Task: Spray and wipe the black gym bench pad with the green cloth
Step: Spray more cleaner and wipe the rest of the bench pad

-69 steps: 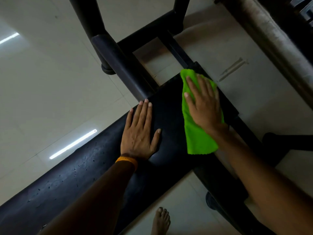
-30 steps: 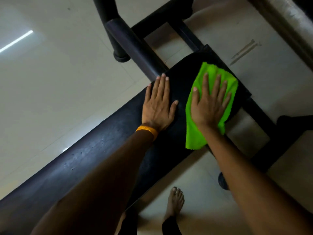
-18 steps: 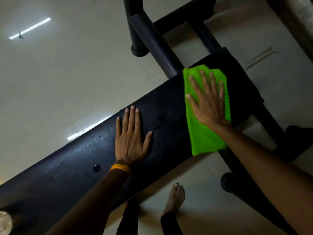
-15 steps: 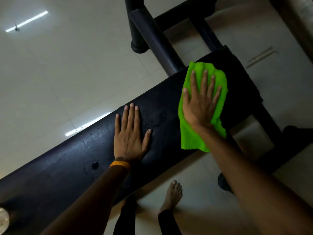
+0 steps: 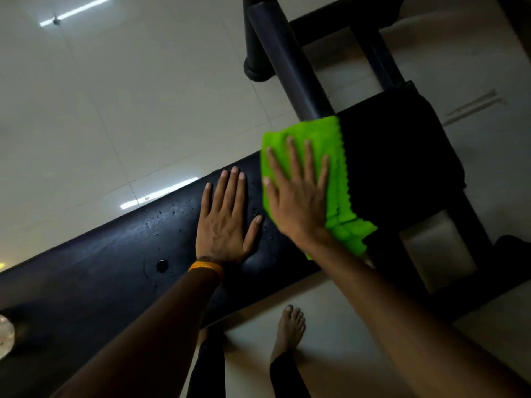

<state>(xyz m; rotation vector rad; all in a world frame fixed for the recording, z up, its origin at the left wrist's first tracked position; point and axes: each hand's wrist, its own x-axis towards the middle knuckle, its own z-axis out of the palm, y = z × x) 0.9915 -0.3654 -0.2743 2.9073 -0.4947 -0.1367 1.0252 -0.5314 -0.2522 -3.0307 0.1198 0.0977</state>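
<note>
The black gym bench pad (image 5: 94,271) runs diagonally from lower left to upper right, with small droplets on its surface. The green cloth (image 5: 336,185) lies flat across the pad near its right end. My right hand (image 5: 298,196) presses down on the cloth with fingers spread. My left hand (image 5: 225,222), an orange band at its wrist, rests flat on the bare pad just left of the cloth and holds nothing.
A black frame tube (image 5: 287,58) and a rubber foot (image 5: 257,73) stand beyond the pad on the pale tiled floor (image 5: 115,96). A clear rounded object (image 5: 5,336) sits on the pad at the far left edge. My bare foot (image 5: 290,326) stands below the bench.
My right hand has slid the green cloth leftward along the pad, closer to my left hand. My left hand has stayed flat on the pad.
</note>
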